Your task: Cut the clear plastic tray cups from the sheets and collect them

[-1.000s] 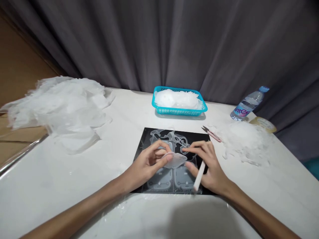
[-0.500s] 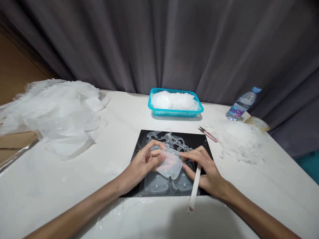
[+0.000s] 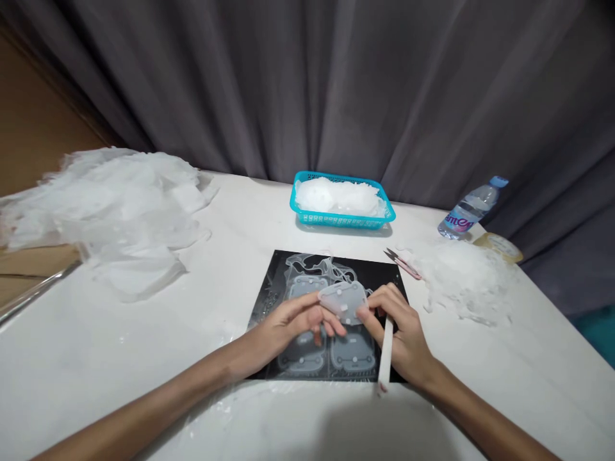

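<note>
A thin, translucent white sheet piece [image 3: 343, 302] with rounded corners and small dots is pinched at its right edge by my right hand [image 3: 401, 326]. The same hand also keeps a slim white stick-like tool [image 3: 385, 352], with a reddish lower end, tucked against the palm. My left hand [image 3: 305, 320] has its fingers stretched out, the index fingertip close to the piece's left edge; whether they touch I cannot tell. Below both hands lies a black board [image 3: 264, 307] with similar translucent pieces [image 3: 353, 351] on it. Curly trimmed strips [image 3: 331, 269] lie along its far side.
Farther back stands a blue basket [image 3: 343, 221] of white pieces. Pink-handled thread snips [image 3: 406, 266] lie beside a heap of white scraps [image 3: 464, 278]. A water bottle [image 3: 473, 208] and tape roll [image 3: 500, 246] are behind it. Thin white sheets [image 3: 129, 205] are piled left.
My left fingers have let go of the translucent piece and straightened. My right hand has turned the piece and shifted it slightly right and up.
</note>
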A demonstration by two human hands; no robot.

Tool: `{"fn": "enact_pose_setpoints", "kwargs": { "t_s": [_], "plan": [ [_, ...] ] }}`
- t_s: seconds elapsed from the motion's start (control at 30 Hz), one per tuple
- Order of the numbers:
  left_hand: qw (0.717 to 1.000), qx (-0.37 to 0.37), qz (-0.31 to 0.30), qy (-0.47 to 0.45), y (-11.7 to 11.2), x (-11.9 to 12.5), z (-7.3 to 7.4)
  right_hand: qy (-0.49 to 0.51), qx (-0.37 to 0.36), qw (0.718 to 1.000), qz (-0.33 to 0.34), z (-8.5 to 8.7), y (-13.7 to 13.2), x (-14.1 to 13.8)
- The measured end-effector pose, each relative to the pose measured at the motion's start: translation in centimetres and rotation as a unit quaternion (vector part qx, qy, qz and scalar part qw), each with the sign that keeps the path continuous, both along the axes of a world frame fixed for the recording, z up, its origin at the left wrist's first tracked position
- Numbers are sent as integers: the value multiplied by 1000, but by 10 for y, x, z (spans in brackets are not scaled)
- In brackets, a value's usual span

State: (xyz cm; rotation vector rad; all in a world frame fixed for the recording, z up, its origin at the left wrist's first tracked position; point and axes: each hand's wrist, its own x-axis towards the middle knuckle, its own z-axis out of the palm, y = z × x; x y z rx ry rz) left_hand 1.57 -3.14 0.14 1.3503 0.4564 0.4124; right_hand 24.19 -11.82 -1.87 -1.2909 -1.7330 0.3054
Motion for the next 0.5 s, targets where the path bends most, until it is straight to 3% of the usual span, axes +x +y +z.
{"fn": "enact_pose_setpoints", "kwargs": {
  "t_s": [0.07, 0.27, 0.4, 0.5],
  "plan": [
    [998, 53, 10, 40, 1, 1, 1, 13, -21, 1000, -10, 0, -1, 0],
    [986, 105, 58, 117, 1, -1, 3, 27, -69, 997, -3, 0, -3, 0],
    [973, 158, 54, 157, -2, -4, 5, 17, -84, 996, -27, -1, -2, -1],
    [960, 223, 43, 166, -3, -4, 5, 11, -108, 994, -3, 0, -3, -1]
  ]
}}
